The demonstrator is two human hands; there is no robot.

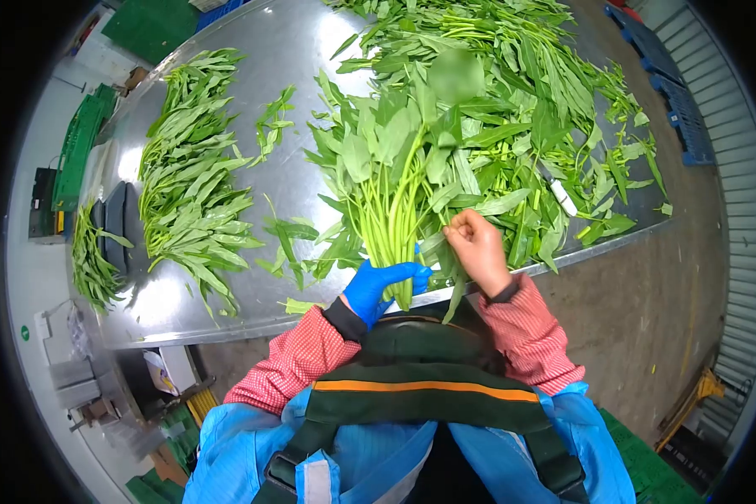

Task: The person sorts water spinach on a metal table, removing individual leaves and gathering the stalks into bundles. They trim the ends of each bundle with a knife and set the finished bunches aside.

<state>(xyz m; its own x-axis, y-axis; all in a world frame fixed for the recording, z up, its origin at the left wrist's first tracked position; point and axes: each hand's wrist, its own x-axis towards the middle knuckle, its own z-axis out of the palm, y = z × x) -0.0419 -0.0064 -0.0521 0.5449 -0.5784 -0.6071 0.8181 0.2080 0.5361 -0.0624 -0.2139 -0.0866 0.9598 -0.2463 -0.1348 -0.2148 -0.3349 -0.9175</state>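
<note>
My left hand [378, 287], in a blue glove, is wrapped round the lower stems of a bunch of leafy greens [391, 197] held upright at the table's front edge. Bare and just right of the bunch, my right hand [476, 248] has thumb and forefinger pinched at a leaf by the stems. Behind and to the right spreads a large heap of the same greens [512, 92]. A knife with a white handle [562, 197] lies among the leaves on the heap's right side.
The metal table [290, 185] carries a long row of greens [195, 176] on the left and a smaller bunch [95, 260] at its far left edge, beside a dark object [114, 227]. Loose leaves [292, 235] lie mid-table. Blue pallets [685, 118] stand beyond the right side.
</note>
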